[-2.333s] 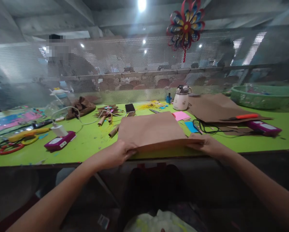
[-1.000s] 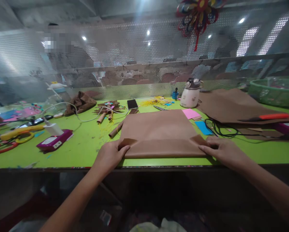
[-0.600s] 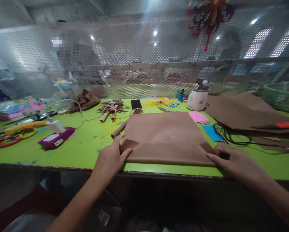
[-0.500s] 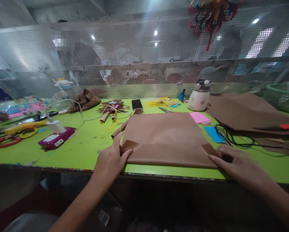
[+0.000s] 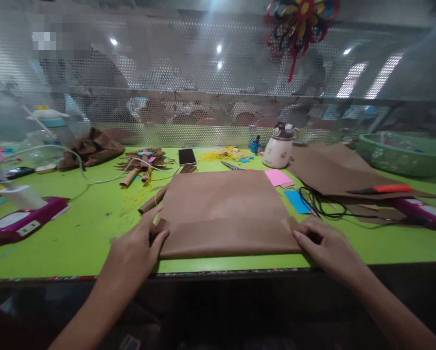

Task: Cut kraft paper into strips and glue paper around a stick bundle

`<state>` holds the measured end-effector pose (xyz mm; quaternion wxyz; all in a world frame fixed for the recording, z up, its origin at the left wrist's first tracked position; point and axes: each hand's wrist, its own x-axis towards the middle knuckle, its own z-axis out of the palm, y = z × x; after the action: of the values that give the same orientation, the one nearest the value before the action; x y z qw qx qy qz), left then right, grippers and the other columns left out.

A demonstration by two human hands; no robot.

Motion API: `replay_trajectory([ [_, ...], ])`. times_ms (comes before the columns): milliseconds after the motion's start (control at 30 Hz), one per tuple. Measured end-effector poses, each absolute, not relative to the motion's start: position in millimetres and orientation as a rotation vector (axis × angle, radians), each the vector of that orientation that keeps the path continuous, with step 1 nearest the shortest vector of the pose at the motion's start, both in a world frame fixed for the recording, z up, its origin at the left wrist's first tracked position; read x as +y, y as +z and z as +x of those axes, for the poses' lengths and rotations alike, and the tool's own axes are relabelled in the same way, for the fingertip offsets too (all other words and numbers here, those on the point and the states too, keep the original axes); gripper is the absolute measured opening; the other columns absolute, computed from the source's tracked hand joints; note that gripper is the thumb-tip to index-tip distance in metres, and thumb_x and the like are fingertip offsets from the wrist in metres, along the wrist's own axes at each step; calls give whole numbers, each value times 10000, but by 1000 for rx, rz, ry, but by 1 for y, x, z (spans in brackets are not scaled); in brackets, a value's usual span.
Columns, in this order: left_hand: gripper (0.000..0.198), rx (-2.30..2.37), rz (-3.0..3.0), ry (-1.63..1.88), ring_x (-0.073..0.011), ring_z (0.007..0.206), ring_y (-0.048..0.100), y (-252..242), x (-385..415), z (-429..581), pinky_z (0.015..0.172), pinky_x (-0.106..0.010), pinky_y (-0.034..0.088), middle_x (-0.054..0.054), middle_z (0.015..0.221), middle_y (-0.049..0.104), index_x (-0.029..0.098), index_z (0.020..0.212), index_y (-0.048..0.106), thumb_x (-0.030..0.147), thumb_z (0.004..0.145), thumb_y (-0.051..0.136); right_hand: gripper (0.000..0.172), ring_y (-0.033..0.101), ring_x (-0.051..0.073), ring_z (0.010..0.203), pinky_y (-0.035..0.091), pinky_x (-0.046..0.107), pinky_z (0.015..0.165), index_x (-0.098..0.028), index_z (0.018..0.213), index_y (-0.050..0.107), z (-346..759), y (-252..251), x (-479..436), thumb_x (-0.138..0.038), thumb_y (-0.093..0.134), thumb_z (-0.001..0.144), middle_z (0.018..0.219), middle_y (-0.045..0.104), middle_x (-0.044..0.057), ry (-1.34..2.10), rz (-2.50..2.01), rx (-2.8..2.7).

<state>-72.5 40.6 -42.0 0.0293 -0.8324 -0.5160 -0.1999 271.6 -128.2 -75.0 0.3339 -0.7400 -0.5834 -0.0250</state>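
A sheet of brown kraft paper [image 5: 218,209] lies on the green table [image 5: 94,214] in front of me, its near edge folded over in a broad band. My left hand [image 5: 137,240] pinches the left end of that fold between thumb and fingers. At the opposite end, my right hand [image 5: 320,243] grips the right corner of the fold in the same way. Just beyond my left hand lies a rolled brown paper tube [image 5: 152,200], partly tucked beside the sheet. Pink paper slips [image 5: 276,178] touch the sheet's far right corner.
Purple power strips sit at left [image 5: 24,221] and right. A white cable crosses the left side; black cords coil near a blue paper [image 5: 297,201]. Behind are a phone [image 5: 187,157], a white bottle [image 5: 278,148], more brown paper [image 5: 330,167], an orange-handled tool [image 5: 389,188] and a green basket [image 5: 403,163].
The view has swung to the right. The small flaps that stood folded inward at both ends of the band now turn outward, under my fingers. Both hands stay at the fold's ends.
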Motion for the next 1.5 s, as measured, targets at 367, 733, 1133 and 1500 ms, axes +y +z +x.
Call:
replay_trajectory([
  [367, 404, -1437, -2682, -669, -248, 776, 672, -49, 49, -74, 673, -323, 483, -78, 870, 693, 152, 1266, 484, 292, 892, 425, 302, 498, 159, 581, 382, 288, 580, -223, 560, 449, 274, -78, -126, -402, 506, 797, 602, 511, 0, -107, -1978, -1495],
  [733, 388, -1453, -2651, -697, -221, 857, 673, -46, 33, -71, 787, -335, 514, -87, 889, 696, 133, 1250, 496, 168, 863, 511, 442, 503, 164, 528, 381, 304, 556, -225, 544, 488, 277, -84, -126, -625, 500, 732, 597, 537, 4, -42, -2094, -1414],
  [1133, 328, -1468, -2598, -638, -232, 908, 624, -44, 29, -72, 812, -351, 494, -98, 944, 641, 129, 1191, 509, 148, 863, 507, 350, 480, 162, 558, 356, 295, 566, -228, 584, 437, 283, -96, -128, -516, 528, 760, 614, 500, -3, -172, -2054, -1481],
  [1500, 234, -841, -2897, -288, -205, 825, 506, -27, 37, -68, 764, -343, 447, -72, 875, 546, 172, 810, 557, 75, 892, 361, 294, 478, 169, 586, 366, 302, 583, -233, 586, 423, 278, -89, -126, -438, 510, 778, 616, 488, 1, -167, -1979, -1498],
])
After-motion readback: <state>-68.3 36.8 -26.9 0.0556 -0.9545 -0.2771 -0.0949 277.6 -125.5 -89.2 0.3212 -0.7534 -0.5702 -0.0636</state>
